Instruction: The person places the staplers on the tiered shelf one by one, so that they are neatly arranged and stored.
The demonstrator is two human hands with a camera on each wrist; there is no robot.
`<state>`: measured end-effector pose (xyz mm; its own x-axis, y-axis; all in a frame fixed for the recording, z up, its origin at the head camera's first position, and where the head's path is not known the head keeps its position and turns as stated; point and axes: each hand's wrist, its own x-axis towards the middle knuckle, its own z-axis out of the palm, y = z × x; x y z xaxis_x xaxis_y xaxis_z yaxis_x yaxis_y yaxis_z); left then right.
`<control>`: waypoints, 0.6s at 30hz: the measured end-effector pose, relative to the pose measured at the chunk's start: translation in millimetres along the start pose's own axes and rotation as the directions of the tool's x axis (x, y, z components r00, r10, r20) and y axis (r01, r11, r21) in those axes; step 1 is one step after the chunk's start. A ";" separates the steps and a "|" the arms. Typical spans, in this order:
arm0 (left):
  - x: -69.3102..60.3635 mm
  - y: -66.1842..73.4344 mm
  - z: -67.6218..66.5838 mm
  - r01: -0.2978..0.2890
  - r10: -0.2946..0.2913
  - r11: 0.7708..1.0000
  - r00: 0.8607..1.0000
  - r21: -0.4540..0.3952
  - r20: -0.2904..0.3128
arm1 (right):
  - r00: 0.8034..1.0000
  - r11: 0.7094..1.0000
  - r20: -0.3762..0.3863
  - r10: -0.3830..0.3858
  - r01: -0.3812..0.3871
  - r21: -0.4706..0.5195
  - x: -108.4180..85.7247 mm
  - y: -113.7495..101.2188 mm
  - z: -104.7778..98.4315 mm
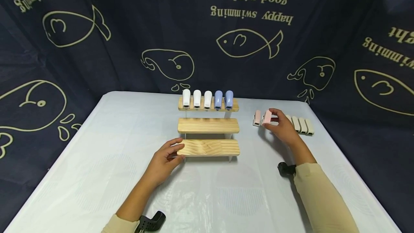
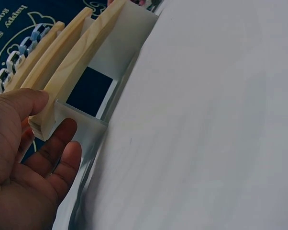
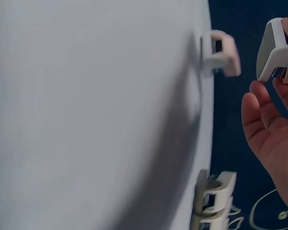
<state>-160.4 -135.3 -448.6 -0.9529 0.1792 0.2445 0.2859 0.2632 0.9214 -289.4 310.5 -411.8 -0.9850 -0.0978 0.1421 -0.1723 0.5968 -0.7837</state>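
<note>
My left hand grips the left end of the lowest wooden shelf, thumb on one side and fingers on the other; the left wrist view shows the thumb against the wood. With my right hand I pinch a pink stapler, which the right wrist view shows held off the table, its pale base facing the camera. Just left of it, another pink stapler stands on the table. Three white staplers and two blue staplers stand in a row on the top shelf.
Several cream staplers stand side by side at the right, partly behind my right hand. The middle wooden shelf lies between the top and lowest ones. A dark printed cloth hangs behind the white table.
</note>
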 end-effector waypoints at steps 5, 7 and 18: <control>0.0 -0.4 -0.4 -0.010 0.010 1.000 1.000 0.005 -0.002 | 0.999 0.999 -0.005 -0.051 0.051 0.014 -6.4 -17.6 3.3; 0.0 -0.2 -0.4 -0.015 0.015 1.000 1.000 0.003 -0.002 | 0.997 0.997 -0.009 -0.071 0.071 0.024 -8.9 -25.1 4.2; -0.2 1.5 -0.5 -0.007 0.007 1.000 1.000 -0.013 -0.002 | 0.977 0.977 0.007 -0.211 0.211 0.025 -38.3 -95.5 10.5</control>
<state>-159.8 -135.4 -447.1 -0.9510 0.1797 0.2518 0.2916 0.2493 0.9235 -235.3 248.9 -348.8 -0.9266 -0.2269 0.2999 -0.3760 0.5431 -0.7508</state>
